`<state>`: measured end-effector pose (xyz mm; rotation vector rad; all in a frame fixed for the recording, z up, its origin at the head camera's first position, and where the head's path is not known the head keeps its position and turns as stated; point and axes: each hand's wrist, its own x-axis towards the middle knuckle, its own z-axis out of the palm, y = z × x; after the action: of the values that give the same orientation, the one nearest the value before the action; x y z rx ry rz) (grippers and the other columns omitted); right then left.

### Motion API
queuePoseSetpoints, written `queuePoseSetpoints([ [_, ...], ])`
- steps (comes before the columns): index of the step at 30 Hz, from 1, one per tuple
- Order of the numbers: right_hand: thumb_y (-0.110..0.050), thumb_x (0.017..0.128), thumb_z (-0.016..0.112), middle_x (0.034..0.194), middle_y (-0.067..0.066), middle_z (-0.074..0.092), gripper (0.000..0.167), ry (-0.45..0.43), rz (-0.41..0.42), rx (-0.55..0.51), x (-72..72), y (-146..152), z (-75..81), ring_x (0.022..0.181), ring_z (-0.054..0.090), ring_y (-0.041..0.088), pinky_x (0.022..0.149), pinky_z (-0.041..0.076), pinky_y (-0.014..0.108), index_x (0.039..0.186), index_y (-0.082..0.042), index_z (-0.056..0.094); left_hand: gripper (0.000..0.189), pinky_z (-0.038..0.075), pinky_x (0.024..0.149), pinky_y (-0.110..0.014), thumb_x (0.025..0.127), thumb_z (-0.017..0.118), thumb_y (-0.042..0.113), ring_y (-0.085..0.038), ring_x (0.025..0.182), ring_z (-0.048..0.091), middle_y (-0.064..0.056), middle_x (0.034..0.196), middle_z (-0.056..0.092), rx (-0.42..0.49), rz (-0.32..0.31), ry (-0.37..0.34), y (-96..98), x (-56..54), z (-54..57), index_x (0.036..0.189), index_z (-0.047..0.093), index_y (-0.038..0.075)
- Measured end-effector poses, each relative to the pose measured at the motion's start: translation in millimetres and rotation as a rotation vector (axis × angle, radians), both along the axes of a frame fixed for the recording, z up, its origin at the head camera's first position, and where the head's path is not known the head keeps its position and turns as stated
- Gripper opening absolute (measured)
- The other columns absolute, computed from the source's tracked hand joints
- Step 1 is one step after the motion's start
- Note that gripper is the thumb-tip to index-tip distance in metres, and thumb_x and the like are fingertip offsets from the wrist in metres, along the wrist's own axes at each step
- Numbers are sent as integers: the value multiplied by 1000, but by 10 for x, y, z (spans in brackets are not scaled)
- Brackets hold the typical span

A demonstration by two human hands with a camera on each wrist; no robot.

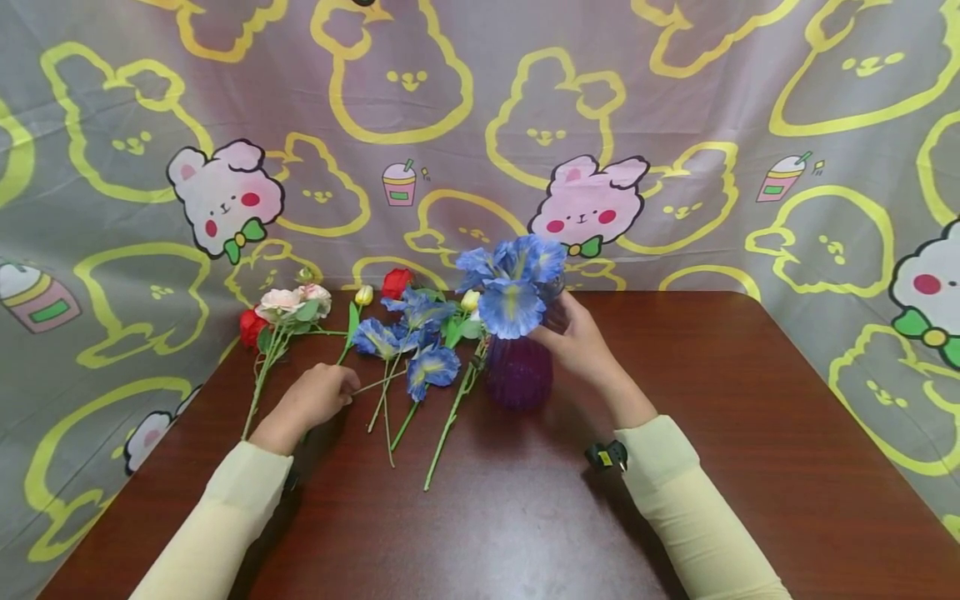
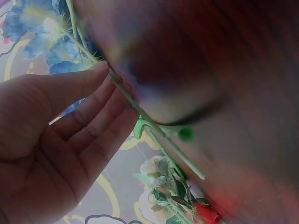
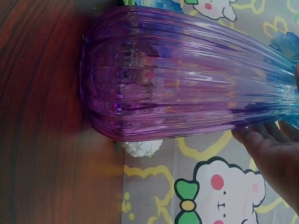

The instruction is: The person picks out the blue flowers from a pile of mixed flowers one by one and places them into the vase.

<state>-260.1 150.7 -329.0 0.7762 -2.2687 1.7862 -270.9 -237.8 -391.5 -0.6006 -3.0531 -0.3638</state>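
Pinches stem point(image 2: 152, 122) with left hand point(image 1: 318, 396), left of frame centre. Grips vase point(image 1: 519, 377), topped by blue flowers point(image 1: 513, 283), near top with right hand point(image 1: 581, 337), right of frame centre.

The head view looks forward and down from the person's side of the purple vase point(image 1: 520, 379), well back, taking in the table point(image 1: 720, 375) and the patterned cloth point(image 1: 457, 158) behind it. The left wrist view, rolled sideways, looks closely at the left hand point(image 2: 56, 140), left of the vase, sharing the blue flowers point(image 2: 17, 24) with the head view. The right wrist view, rolled too, faces the vase from just beside it, sharing vase and right hand point(image 3: 276, 156) with the head view.
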Motion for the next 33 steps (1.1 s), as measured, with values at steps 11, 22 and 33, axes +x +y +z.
queuePoseSetpoints([
  [11, -1, 92, 65, 142, 22, 46, 62, -6, 1, 7, -17, -4, -3, 131, 44, 34, 105, 39, 47, 146, 1, 35, 14, 53, 68, -45, 76, 72, -6, -27, 76, 66, -5, 79, 68, -29, -7, 33, -11, -11, -48, 86, 71, 4],
  [22, -1, 92, 65, 141, 22, 47, 62, -4, 5, 4, -15, -1, -6, 131, 45, 34, 104, 39, 47, 146, 0, 35, 15, 53, 64, -46, 77, 66, -6, -31, 75, 66, -8, 78, 68, -50, -4, 77, 5, -6, -57, 83, 73, 7],
  [33, -2, 92, 66, 141, 20, 48, 62, 7, 4, -10, -71, 18, -71, 131, 45, 32, 104, 39, 47, 146, -2, 36, 17, 54, 64, -44, 75, 64, -8, -26, 71, 66, -4, 73, 67, -32, -28, 106, 7, 11, -50, 81, 72, 6],
])
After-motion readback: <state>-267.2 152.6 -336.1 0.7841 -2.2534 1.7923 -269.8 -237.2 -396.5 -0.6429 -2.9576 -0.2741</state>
